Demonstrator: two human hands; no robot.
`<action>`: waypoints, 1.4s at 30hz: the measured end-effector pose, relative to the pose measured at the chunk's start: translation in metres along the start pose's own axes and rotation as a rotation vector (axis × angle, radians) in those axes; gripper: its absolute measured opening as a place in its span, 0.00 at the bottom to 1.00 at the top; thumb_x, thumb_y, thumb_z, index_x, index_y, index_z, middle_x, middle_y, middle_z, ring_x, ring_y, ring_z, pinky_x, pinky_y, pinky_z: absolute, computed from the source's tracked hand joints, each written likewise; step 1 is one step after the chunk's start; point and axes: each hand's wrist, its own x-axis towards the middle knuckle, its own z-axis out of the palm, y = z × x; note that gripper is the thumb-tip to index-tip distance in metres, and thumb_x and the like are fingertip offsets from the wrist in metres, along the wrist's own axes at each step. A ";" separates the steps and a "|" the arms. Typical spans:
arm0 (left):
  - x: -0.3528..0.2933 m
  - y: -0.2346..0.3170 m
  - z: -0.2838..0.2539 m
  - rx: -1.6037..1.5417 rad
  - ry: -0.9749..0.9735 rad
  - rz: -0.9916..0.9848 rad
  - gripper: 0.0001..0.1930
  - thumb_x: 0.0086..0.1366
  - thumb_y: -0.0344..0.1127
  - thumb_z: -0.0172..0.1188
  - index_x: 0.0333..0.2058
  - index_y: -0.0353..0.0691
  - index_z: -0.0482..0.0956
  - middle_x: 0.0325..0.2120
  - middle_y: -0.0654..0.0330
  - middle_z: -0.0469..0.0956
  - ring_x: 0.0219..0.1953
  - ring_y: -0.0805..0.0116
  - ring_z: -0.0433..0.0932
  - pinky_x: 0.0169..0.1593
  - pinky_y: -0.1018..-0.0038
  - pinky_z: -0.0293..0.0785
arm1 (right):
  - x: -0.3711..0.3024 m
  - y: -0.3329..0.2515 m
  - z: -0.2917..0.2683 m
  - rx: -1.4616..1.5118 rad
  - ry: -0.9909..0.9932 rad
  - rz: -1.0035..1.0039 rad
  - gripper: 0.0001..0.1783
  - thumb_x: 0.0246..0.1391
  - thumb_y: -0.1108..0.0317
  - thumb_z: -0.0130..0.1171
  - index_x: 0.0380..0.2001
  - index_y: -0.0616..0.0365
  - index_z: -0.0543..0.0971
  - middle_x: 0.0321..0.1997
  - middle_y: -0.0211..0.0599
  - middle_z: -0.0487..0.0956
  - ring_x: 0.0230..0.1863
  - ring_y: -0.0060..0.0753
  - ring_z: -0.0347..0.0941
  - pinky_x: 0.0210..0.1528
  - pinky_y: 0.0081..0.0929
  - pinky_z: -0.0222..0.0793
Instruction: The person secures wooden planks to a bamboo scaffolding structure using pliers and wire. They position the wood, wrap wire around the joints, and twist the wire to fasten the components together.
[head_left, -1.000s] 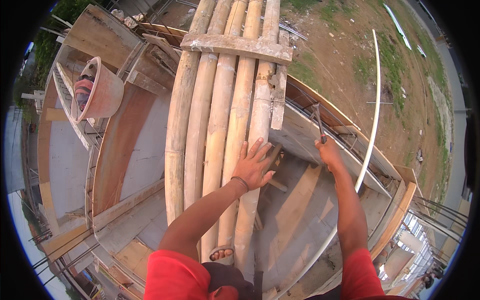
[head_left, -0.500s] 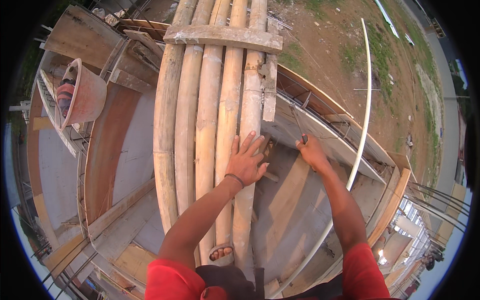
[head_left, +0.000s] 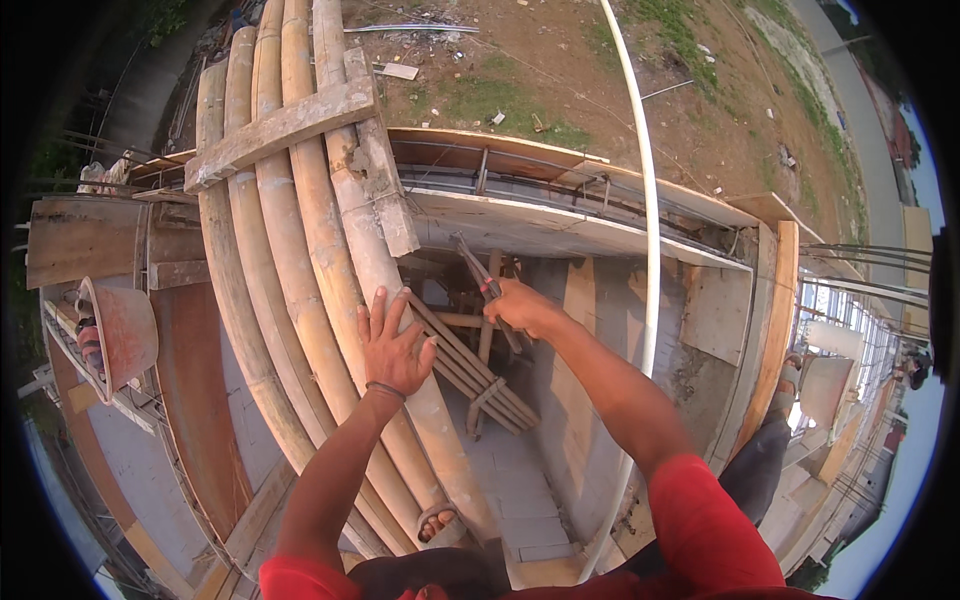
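Note:
My left hand [head_left: 395,345] lies flat with spread fingers on the rightmost bamboo pole [head_left: 440,425] of a walkway of several poles. A wooden crosspiece [head_left: 280,133] spans the poles farther up. My right hand [head_left: 522,308] is closed around what looks like a pair of pincers [head_left: 472,264], dark with a reddish grip. Its far end points up toward the inner face of a formwork panel [head_left: 560,228]. Whether its jaws touch anything is hard to see. One sandalled foot [head_left: 437,523] rests on the bamboo, near its lower end.
A deep gap with a bundle of bamboo [head_left: 485,385] lies below my right hand. A long white pipe [head_left: 650,220] crosses at the right. Reinforcing bars run inside the formwork [head_left: 480,170]. A worn bucket [head_left: 128,328] stands at the left; another [head_left: 826,390] is at the right.
My view has swung to the right, so the bamboo now slants toward upper left. Both hands keep their holds, the left on the pole and the right on the pincers. My right arm reaches farther inward.

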 end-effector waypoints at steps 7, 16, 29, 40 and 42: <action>0.001 0.006 0.004 0.068 -0.073 -0.023 0.24 0.59 0.46 0.56 0.51 0.41 0.77 0.67 0.48 0.56 0.71 0.42 0.46 0.70 0.44 0.39 | -0.103 0.032 -0.070 -0.374 0.766 -0.390 0.18 0.55 0.65 0.62 0.42 0.64 0.70 0.38 0.55 0.79 0.44 0.60 0.75 0.45 0.49 0.69; 0.010 0.038 0.029 0.279 0.096 -0.514 0.47 0.57 0.39 0.62 0.68 0.30 0.44 0.69 0.41 0.45 0.71 0.41 0.45 0.71 0.51 0.43 | -0.104 0.070 -0.212 -0.543 1.281 -0.335 0.16 0.54 0.65 0.63 0.39 0.64 0.71 0.34 0.54 0.78 0.37 0.60 0.76 0.38 0.50 0.70; -0.002 0.029 0.009 0.099 0.066 -0.564 0.42 0.58 0.41 0.57 0.67 0.32 0.49 0.69 0.47 0.49 0.72 0.52 0.46 0.72 0.54 0.41 | -0.011 -0.188 0.112 -0.727 0.651 -0.854 0.21 0.51 0.57 0.66 0.40 0.58 0.70 0.46 0.46 0.73 0.54 0.50 0.68 0.55 0.50 0.62; -0.095 -0.180 -0.186 0.245 0.378 -0.496 0.26 0.54 0.34 0.62 0.53 0.38 0.72 0.50 0.55 0.73 0.58 0.55 0.68 0.62 0.52 0.60 | 0.044 -0.193 0.167 -1.002 0.863 -0.758 0.29 0.50 0.52 0.67 0.48 0.57 0.69 0.60 0.38 0.68 0.71 0.43 0.54 0.66 0.67 0.46; -0.075 -0.245 -0.243 0.332 0.538 -0.453 0.25 0.54 0.33 0.64 0.52 0.37 0.72 0.46 0.55 0.74 0.54 0.55 0.70 0.58 0.56 0.64 | 0.041 -0.193 0.172 -1.035 0.836 -0.693 0.28 0.50 0.52 0.66 0.48 0.56 0.69 0.62 0.39 0.68 0.71 0.43 0.54 0.67 0.66 0.45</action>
